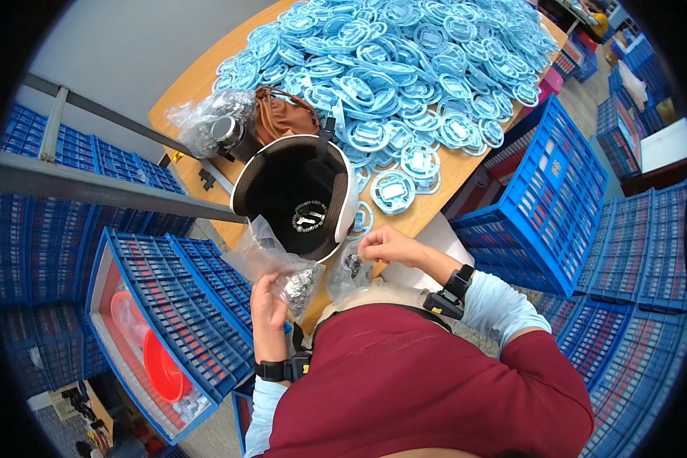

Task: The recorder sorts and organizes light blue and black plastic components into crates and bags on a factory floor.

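Observation:
My left hand (pixel 269 304) is closed round the side of a clear plastic bag (pixel 299 288) filled with small silver metal parts. The bag's loose mouth sticks up toward a white helmet. Just to the right, a second clear bag (pixel 348 276) with small dark pieces lies at the table's near edge. My right hand (pixel 391 247) is at this bag's upper edge, thumb and fingers pinched together. Whatever the pinch holds is too small or hidden to name. The upturned white helmet (pixel 349 217), dark inside, sits beyond both hands with a beaded bracelet (pixel 309 217) in it.
A large heap of light-blue plastic round frames (pixel 404 69) covers the wooden table (pixel 198 65). A brown pouch (pixel 282 116) and dark flask (pixel 233 136) stand behind the helmet. Blue crates (pixel 538 195) rise at right; another (pixel 183 305) at left holds a red bowl (pixel 164 370). A metal rail (pixel 114 185) crosses the left.

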Tool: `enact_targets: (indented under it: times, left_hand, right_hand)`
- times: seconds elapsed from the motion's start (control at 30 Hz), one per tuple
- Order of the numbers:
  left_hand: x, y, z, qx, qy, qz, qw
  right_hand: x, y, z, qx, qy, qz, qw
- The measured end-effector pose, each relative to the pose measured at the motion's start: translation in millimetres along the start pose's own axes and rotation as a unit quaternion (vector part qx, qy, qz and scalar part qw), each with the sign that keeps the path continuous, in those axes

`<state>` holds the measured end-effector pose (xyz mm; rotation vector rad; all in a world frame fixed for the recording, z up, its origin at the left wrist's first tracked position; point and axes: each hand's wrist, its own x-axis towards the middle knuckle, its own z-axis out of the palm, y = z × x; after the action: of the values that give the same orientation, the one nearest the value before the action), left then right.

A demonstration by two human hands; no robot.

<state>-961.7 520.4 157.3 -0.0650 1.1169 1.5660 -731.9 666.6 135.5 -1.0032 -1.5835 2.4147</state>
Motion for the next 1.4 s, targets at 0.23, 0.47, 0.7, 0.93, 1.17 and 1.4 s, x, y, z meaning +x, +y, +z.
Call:
enact_targets:
  times: [0.23, 0.47, 0.7, 0.93, 1.17, 1.4]
  left_hand:
    - [2.0, -2.4, -3.7, -0.018, 0.004, 0.019, 1.0]
    - [2.6, -1.9, -2.2, -0.023, 0.004, 0.009, 1.0]
    - [2.6, -1.8, 1.1, -0.021, 0.01, 0.003, 1.0]
    - [1.5, 0.3, 0.6, -0.02, 0.009, 0.004, 1.0]
    - [0.2, 2.2, -0.7, -0.01, 0.014, 0.001, 1.0]
    - [-2.1, 3.8, -2.2, -0.009, 0.019, 0.018, 1.0]
  right_hand:
    - [1.2, 1.4, 4.0, -0.018, 0.007, -0.003, 1.0]
    - [-2.4, -0.9, 4.7, -0.003, -0.004, -0.009, 1.0]
    - [0.5, 3.5, 7.9, -0.024, -0.023, -0.039, 0.999]
    - [3.3, 3.6, -7.6, -0.095, 0.02, -0.09, 0.991]
    - [16.6, 43.5, -85.6, -0.579, 0.369, -0.142, 0.713]
    - [26.5, 61.9, -113.0, -0.684, 0.294, -0.165, 0.647]
